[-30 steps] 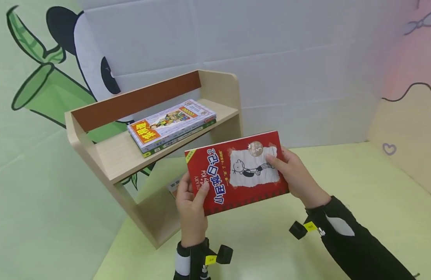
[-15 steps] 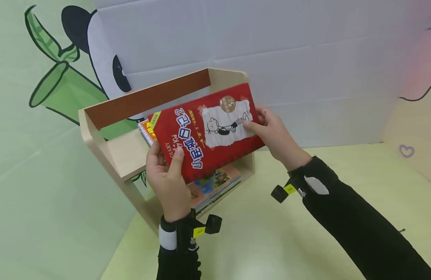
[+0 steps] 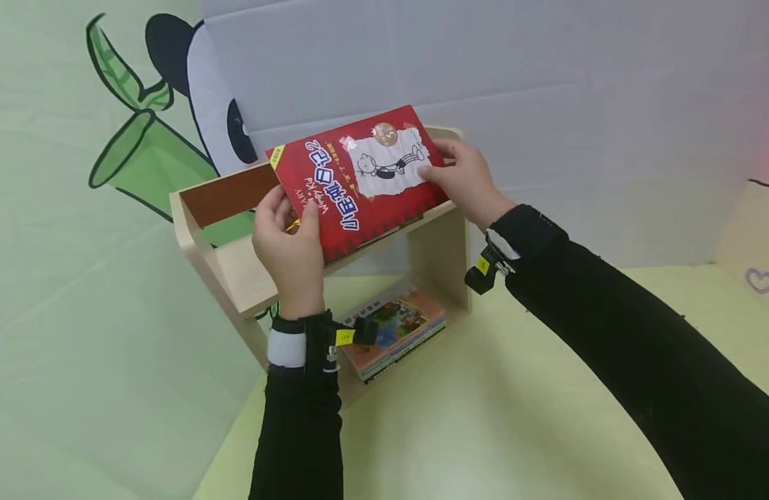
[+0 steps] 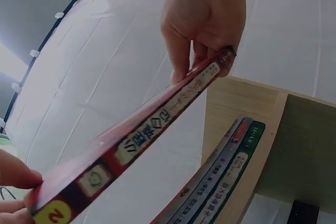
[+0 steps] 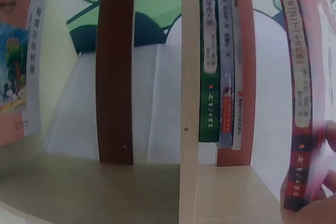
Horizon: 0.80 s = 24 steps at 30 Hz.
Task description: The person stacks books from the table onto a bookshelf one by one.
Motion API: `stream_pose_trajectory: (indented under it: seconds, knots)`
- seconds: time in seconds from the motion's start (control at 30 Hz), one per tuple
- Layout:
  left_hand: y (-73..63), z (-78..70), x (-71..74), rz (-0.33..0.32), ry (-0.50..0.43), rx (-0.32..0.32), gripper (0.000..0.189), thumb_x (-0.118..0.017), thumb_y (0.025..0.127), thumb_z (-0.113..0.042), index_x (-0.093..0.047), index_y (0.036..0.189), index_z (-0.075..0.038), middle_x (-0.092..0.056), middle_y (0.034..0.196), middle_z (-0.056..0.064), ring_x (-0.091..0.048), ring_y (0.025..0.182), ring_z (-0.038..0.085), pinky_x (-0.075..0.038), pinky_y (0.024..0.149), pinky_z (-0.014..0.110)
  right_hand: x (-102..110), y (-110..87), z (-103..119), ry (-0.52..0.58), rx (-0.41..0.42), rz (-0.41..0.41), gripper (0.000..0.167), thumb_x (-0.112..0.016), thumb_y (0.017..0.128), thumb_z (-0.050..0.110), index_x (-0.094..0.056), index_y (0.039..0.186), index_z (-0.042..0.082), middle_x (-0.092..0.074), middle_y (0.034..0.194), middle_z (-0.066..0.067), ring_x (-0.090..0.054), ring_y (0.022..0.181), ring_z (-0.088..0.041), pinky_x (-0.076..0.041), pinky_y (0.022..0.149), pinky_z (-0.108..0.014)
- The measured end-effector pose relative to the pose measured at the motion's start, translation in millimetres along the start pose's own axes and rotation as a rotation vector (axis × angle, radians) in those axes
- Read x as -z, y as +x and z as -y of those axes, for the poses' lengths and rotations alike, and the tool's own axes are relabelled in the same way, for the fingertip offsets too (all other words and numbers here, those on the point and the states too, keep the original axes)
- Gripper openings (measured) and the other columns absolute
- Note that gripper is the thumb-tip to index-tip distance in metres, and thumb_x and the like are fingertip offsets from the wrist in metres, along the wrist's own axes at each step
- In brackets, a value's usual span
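A red paperback book point(image 3: 384, 205) with a cartoon figure on its cover is held level between both hands, above the upper shelf of a small wooden bookshelf point(image 3: 241, 271). My left hand point(image 3: 289, 253) pinches its left end, thumb on the cover and fingers beneath. At the other end, my right hand point(image 3: 468, 182) grips it the same way. Below it, a short stack of books point(image 4: 226, 174) lies on the upper shelf, mostly hidden by the red book in the head view. The right wrist view shows a gap between the stack and the red book's spine point(image 5: 300, 93).
On the lower shelf lies another stack of books point(image 3: 400, 323) with an orange and blue cover on top. The bookshelf stands at an angle on a pale yellow table point(image 3: 516, 389). Behind it hangs a wall cloth point(image 3: 547, 125) with a printed panda.
Both hands have carried the red book up and away from the front, from before the bookshelf to above its upper shelf. The lower stack has come into view.
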<state>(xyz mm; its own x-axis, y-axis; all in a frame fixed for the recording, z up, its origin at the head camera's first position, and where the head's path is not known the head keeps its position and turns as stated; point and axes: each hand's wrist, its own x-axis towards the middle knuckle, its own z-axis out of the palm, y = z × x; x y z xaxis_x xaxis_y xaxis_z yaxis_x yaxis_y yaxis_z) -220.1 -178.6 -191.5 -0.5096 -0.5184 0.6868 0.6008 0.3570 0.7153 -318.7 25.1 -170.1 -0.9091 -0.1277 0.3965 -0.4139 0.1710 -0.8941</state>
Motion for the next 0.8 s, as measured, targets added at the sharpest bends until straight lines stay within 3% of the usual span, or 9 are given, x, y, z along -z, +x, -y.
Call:
stream_pose_trajectory:
  seconds: [0.1, 0.23, 0.33, 0.5, 0.67, 0.8]
  knots:
    - [8.2, -1.3, 3.6, 0.032, 0.044, 0.044, 0.048, -0.067, 0.092, -0.015, -0.052, 0.135, 0.000, -0.063, 0.129, 0.006, -0.061, 0.105, 0.013, -0.051, 0.091, 0.026, -4, 7.0, 1, -0.021, -0.013, -0.006, 0.056, -0.064, 0.094, 0.020, -0.043, 0.145, 0.009, -0.049, 0.137, -0.008, -0.050, 0.119, -0.020, -0.051, 0.093, -0.031]
    - [17.8, -3.3, 5.1, 0.055, 0.049, 0.149, 0.057, -0.063, 0.094, -0.012, -0.041, 0.145, -0.002, -0.050, 0.144, 0.006, -0.054, 0.122, 0.011, -0.047, 0.097, 0.025, -13, 14.6, 1, -0.022, -0.033, -0.011, 0.055, -0.065, 0.093, 0.020, -0.044, 0.142, 0.006, -0.051, 0.137, -0.008, -0.050, 0.120, -0.019, -0.051, 0.093, -0.029]
    - [23.0, -3.9, 3.9, 0.045, 0.105, 0.198, 0.061, -0.061, 0.095, -0.012, -0.033, 0.149, -0.003, -0.040, 0.152, 0.006, -0.044, 0.132, 0.010, -0.043, 0.101, 0.025, -20, 18.7, -1, -0.005, -0.055, -0.002, 0.054, -0.065, 0.093, 0.018, -0.046, 0.142, 0.005, -0.055, 0.135, -0.010, -0.052, 0.117, -0.020, -0.051, 0.093, -0.028]
    - [28.3, -0.3, 0.2, 0.040, 0.223, 0.230, 0.060, -0.055, 0.098, -0.010, -0.028, 0.151, -0.004, -0.038, 0.153, 0.008, -0.042, 0.134, 0.013, -0.042, 0.103, 0.027, -28, 22.4, -3, -0.034, -0.068, -0.008, 0.056, -0.066, 0.092, 0.016, -0.046, 0.142, 0.003, -0.055, 0.136, -0.011, -0.052, 0.118, -0.020, -0.047, 0.098, -0.027]
    - [29.1, 5.4, 0.7, 0.031, 0.217, 0.282, 0.068, -0.054, 0.098, -0.010, -0.016, 0.153, -0.008, -0.042, 0.148, 0.006, -0.046, 0.130, 0.012, -0.044, 0.101, 0.026, -40, 23.5, -3, -0.134, -0.037, 0.016, 0.060, -0.066, 0.091, 0.018, -0.042, 0.144, 0.002, -0.052, 0.140, -0.012, -0.049, 0.123, -0.021, -0.042, 0.103, -0.029]
    - [29.0, 6.1, 2.6, 0.048, 0.234, 0.334, 0.077, -0.059, 0.095, -0.017, -0.010, 0.154, -0.013, -0.043, 0.143, 0.006, -0.048, 0.126, 0.013, -0.047, 0.098, 0.027, -47, 24.1, -7, -0.153, -0.024, 0.039, 0.062, -0.066, 0.090, 0.017, -0.039, 0.144, 0.001, -0.050, 0.142, -0.014, -0.047, 0.129, -0.021, -0.040, 0.105, -0.031]
